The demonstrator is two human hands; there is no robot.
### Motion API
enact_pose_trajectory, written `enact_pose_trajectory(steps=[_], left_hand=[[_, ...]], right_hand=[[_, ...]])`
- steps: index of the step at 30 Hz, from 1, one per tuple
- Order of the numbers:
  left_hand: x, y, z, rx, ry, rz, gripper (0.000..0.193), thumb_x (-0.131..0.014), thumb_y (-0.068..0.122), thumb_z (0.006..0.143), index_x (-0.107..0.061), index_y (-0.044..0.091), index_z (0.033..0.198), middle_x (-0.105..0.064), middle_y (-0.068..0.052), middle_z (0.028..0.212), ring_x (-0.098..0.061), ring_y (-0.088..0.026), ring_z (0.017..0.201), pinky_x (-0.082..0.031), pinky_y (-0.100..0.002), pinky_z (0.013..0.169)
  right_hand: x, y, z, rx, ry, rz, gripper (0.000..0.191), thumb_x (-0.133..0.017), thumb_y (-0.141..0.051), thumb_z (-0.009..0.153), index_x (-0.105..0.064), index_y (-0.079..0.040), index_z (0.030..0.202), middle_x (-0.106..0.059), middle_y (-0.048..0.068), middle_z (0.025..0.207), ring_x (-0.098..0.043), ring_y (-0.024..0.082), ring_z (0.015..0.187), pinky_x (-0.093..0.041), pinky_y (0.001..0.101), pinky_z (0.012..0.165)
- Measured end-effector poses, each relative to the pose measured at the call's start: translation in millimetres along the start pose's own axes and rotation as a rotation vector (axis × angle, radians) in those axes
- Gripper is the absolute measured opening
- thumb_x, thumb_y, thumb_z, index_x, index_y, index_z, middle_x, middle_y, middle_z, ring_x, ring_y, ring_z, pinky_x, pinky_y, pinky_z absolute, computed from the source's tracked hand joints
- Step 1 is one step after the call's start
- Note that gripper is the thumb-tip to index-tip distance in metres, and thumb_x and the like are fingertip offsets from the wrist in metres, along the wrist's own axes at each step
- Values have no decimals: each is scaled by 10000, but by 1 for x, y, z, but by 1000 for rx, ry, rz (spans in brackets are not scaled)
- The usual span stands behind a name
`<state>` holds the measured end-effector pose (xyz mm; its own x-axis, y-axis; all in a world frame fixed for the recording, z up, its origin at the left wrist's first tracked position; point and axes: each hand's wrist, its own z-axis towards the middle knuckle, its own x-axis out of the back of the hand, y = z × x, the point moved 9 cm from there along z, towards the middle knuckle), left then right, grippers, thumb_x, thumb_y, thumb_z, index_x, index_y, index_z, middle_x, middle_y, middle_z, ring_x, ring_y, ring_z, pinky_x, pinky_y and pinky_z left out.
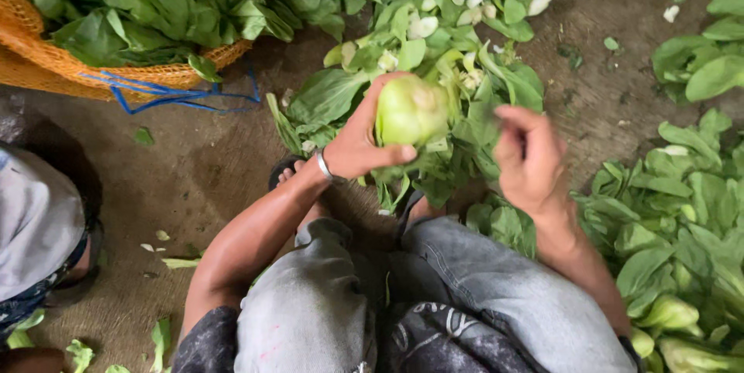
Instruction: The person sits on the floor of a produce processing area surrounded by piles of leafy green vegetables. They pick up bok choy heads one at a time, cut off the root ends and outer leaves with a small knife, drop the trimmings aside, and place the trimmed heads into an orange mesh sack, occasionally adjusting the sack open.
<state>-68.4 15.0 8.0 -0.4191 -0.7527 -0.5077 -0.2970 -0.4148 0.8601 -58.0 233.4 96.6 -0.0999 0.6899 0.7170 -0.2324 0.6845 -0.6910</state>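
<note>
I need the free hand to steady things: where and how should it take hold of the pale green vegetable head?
The left hand already cups the vegetable head from its left and underside. The right hand would probably best come from the right, palm in, onto the bare rounded flank: smooth and firm-looking, unlike the loose leaves behind.

Layout — floor level
Basket (46,63) of leaves far left; trimmed leaf pile (434,70) ahead, centre; cabbage heap (682,218) right — all on the floor (186,164).

The left hand (360,144) reaches toward twelve o'clock, forearm bare, a metal bangle at the wrist, fingers and thumb curled in a grasp. At three o'clock from it, the right hand (531,160) hangs loosely curled, back upward.
</note>
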Motion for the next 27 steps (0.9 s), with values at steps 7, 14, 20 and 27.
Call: enact_pose_trajectory(steps=[7, 14, 20, 27], left_hand=[[20, -15, -5, -40, 50, -47, 1003, -988, 300, 712, -412, 39, 1491, -593, -79, 1406, -599, -170, 1303, -488, -379, 1168], [17, 0, -9, -80, 79, 283, 1000, -999, 284, 701, -438, 36, 1492, -608, -80, 1411, -605, -166, 1310, -484, -349, 1177], [14, 0, -5, -94, 124, 347, 921, -996, 262, 690, -498, 29, 1429, -672, -82, 1314, -650, -155, 1204, -516, -336, 1102], [16, -2, -9, -104, 148, 367, 751, -947, 202, 778, -545, 24, 1387, -696, -85, 1286, -683, -158, 1174, -540, -328, 1079]], right_hand=[[-15, -88, 31, 330, -193, -223, 499, -539, -495, 1056, -651, -19, 1154, -601, 113, 843, -624, 312, 738, -492, 424, 644], [-26, -83, 32, 251, -235, -281, 549, -442, -558, 1087, -638, -50, 1021, -612, 77, 793, -652, 303, 706, -499, 416, 620], [-29, -83, 32, 245, -255, -296, 473, -570, -538, 1050, -637, -81, 949, -637, 49, 779, -654, 283, 684, -510, 411, 627], [-34, -84, 32, 240, -268, -276, 453, -613, -529, 1024, -650, -84, 944, -661, 18, 780, -658, 257, 659, -513, 389, 618]])
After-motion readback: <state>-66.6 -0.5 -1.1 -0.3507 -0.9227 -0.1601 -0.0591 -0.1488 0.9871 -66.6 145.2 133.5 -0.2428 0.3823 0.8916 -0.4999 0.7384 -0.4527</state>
